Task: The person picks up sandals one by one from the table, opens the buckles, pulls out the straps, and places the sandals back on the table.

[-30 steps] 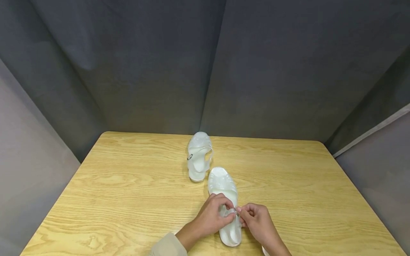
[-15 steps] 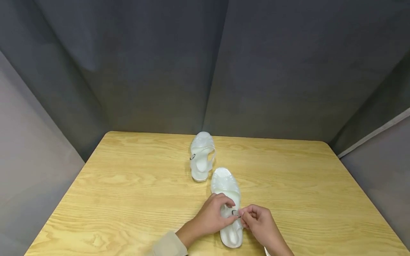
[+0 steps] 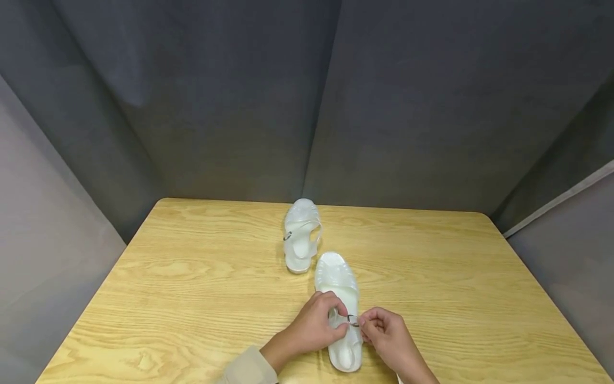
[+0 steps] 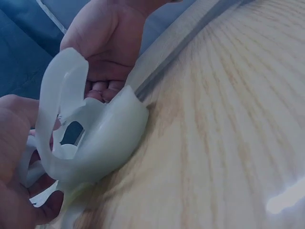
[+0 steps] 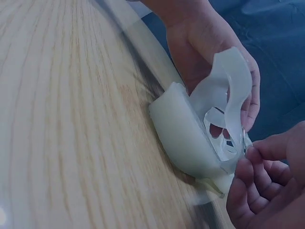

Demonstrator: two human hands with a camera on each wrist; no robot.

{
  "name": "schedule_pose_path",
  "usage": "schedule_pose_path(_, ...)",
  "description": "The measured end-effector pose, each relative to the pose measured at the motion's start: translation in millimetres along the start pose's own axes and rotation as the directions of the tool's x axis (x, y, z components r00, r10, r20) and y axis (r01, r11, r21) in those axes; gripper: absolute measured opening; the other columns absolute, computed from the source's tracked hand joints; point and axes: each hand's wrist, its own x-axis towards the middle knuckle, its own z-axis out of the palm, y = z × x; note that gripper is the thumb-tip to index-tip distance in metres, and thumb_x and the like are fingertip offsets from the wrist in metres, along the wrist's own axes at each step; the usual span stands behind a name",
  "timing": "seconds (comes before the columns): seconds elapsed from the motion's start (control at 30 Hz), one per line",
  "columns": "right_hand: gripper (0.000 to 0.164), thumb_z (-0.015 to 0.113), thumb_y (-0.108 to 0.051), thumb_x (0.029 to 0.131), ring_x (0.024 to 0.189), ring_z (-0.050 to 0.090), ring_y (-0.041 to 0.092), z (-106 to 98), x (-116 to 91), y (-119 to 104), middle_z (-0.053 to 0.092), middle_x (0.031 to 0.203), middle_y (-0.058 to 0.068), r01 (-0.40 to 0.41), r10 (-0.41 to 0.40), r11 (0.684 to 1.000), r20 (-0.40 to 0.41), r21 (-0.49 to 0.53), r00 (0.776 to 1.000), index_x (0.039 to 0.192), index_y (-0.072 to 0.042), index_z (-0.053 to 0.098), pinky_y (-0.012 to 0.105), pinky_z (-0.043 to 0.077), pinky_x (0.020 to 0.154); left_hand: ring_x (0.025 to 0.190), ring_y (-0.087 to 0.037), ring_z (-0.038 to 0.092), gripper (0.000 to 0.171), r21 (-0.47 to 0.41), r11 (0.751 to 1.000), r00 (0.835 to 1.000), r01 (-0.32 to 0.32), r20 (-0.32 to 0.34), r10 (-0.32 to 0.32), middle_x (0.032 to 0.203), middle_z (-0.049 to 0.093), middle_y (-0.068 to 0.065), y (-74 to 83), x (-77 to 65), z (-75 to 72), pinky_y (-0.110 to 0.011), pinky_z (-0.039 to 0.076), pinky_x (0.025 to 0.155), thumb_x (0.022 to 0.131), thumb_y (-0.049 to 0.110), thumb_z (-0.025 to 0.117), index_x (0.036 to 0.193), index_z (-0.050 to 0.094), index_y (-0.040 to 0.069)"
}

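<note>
A translucent white sandal (image 3: 337, 277) lies between my hands in the head view, its toe pointing away from me. My left hand (image 3: 316, 326) holds the sandal's strap from the left, thumb and index finger close to the metal buckle (image 3: 352, 320). From the right, my right hand (image 3: 389, 333) pinches the strap at the buckle's right side between thumb and index finger. In the right wrist view the buckle is seen edge-on beside these fingertips, and the heel band (image 5: 233, 90) stands up. The strap's tip is hidden by the fingers.
A second white sandal (image 3: 297, 250) with its own buckle (image 3: 287, 236) lies farther back, just left of the held one's toe. Both rest on a wooden table (image 3: 201, 277). A dark grey curtain (image 3: 230, 106) hangs behind the far edge.
The buckle's frame, small and partly hidden between the fingertips earlier, now lies flatter and shows clearly across the strap. My left fingers have drawn slightly left; my right hand stays almost in place.
</note>
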Motion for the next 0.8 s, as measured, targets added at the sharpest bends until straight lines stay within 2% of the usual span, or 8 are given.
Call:
schedule_pose_path(0.13, 0.013, 0.06, -0.011, 0.091, 0.065, 0.055, 0.013, 0.9, -0.1, -1.1, 0.058, 0.072, 0.006, 0.005, -0.005, 1.0, -0.003, 0.006, 1.0, 0.091, 0.003, 0.061, 0.026, 0.053, 0.065, 0.079, -0.003, 0.045, 0.011, -0.023, 1.0, 1.0, 0.005, -0.008, -0.005, 0.086, 0.059, 0.011, 0.7, -1.0, 1.0, -0.015, 0.039, 0.07, 0.077, 0.016, 0.072, 0.086, 0.066, 0.015)
schedule_pose_path(0.4, 0.01, 0.062, -0.007, 0.088, 0.06, 0.05, 0.012, 2.7, 1.4, -0.8, 0.056, 0.068, 0.007, 0.016, -0.015, 0.999, -0.022, 0.05, 1.0, 0.087, 0.003, 0.06, 0.022, 0.045, 0.055, 0.082, -0.003, 0.045, 0.01, -0.046, 0.999, 1.0, 0.023, -0.019, -0.024, 0.087, 0.058, 0.012, -0.3, -2.1, 4.2, -0.016, 0.041, 0.072, 0.077, 0.016, 0.071, 0.086, 0.065, 0.015)
schedule_pose_path(0.63, 0.012, 0.063, -0.007, 0.088, 0.059, 0.049, 0.011, 4.0, 2.0, 0.6, 0.054, 0.067, 0.007, 0.032, -0.031, 0.997, -0.012, 0.071, 0.999, 0.086, 0.004, 0.058, 0.02, 0.043, 0.053, 0.084, -0.003, 0.046, 0.01, -0.07, 0.997, 1.0, 0.022, -0.02, -0.024, 0.089, 0.058, 0.013, -1.7, -2.6, 5.4, -0.017, 0.042, 0.074, 0.08, 0.017, 0.071, 0.088, 0.064, 0.015)
schedule_pose_path(0.8, 0.013, 0.063, -0.006, 0.087, 0.06, 0.049, 0.014, 6.4, 2.3, 4.5, 0.052, 0.066, 0.006, 0.008, -0.005, 0.992, -0.029, 0.127, 1.0, 0.086, 0.004, 0.057, 0.021, 0.043, 0.054, 0.085, -0.002, 0.046, 0.01, -0.074, 0.997, 1.0, 0.01, -0.023, -0.011, 0.09, 0.058, 0.013, -2.9, -2.3, 6.3, -0.017, 0.042, 0.075, 0.08, 0.017, 0.07, 0.088, 0.064, 0.016)
